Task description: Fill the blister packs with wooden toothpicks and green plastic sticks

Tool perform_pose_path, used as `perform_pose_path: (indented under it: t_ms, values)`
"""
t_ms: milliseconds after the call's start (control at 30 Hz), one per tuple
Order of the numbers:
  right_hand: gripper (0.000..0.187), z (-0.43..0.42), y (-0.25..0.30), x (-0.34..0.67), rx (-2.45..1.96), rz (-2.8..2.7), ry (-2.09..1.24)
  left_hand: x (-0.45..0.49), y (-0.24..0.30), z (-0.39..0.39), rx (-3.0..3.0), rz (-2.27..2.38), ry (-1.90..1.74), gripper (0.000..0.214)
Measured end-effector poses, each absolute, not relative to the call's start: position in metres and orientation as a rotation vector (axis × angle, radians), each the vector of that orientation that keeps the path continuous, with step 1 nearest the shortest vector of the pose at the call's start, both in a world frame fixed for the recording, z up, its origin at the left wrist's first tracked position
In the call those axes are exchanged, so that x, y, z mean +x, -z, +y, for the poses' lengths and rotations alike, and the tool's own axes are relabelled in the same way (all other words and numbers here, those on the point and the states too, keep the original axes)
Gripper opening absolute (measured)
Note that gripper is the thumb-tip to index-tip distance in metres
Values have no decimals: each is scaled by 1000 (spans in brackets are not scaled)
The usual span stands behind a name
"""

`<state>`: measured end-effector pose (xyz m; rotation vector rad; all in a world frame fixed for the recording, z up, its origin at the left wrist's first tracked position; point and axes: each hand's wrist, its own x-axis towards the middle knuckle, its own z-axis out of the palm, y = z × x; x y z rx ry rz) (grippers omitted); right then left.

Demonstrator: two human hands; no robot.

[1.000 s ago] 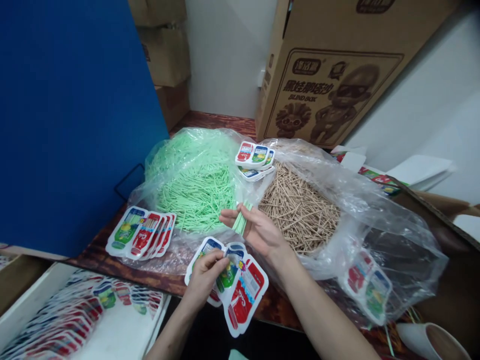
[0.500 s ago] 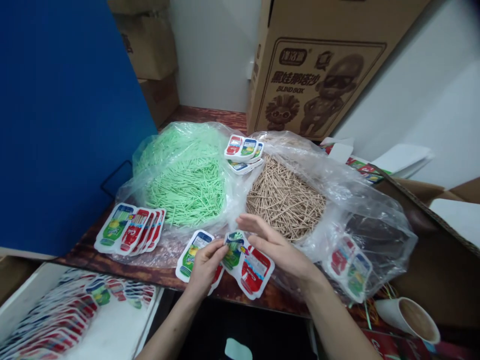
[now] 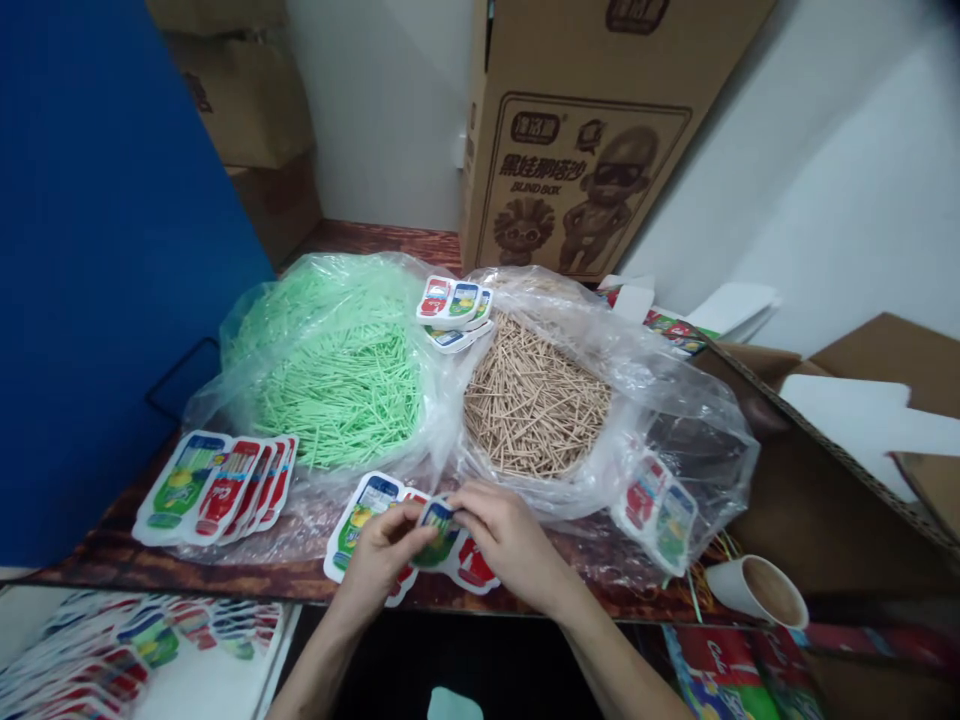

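My left hand [image 3: 377, 562] pinches the left edge of a bottle-shaped pack [image 3: 474, 566] with a green half and a red half. With its fingertips closed on the same pack's top edge, my right hand [image 3: 511, 540] covers part of the red half. Green sticks show in the green half. Another such pack [image 3: 346, 530] lies under my left hand at the table's front. Behind the hands are a clear bag of thin green sticks [image 3: 345, 390] and a bag of brown sticks [image 3: 536, 400].
A fanned stack of packs [image 3: 187, 490] lies at left, others [image 3: 454, 303] between the bags, one [image 3: 656, 515] at right. A white tray [image 3: 202, 680] holds many packs. A paper cup [image 3: 739, 585] lies near an open carton [image 3: 810, 490]. A tall printed box [image 3: 577, 180] stands behind.
My right hand has come from open above the pack to closing its fingertips on the top edge beside my left hand. The camera view has shifted to the right.
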<state>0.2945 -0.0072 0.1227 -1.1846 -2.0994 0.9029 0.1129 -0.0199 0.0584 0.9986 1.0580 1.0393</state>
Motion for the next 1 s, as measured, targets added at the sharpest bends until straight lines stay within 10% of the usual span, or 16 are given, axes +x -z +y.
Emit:
perform_pose_path:
  t_ms: [1000]
  values:
    - [41,-19,-93,308,-1331,-1948,-431,145,-54,-21,1097,1109,-888,20]
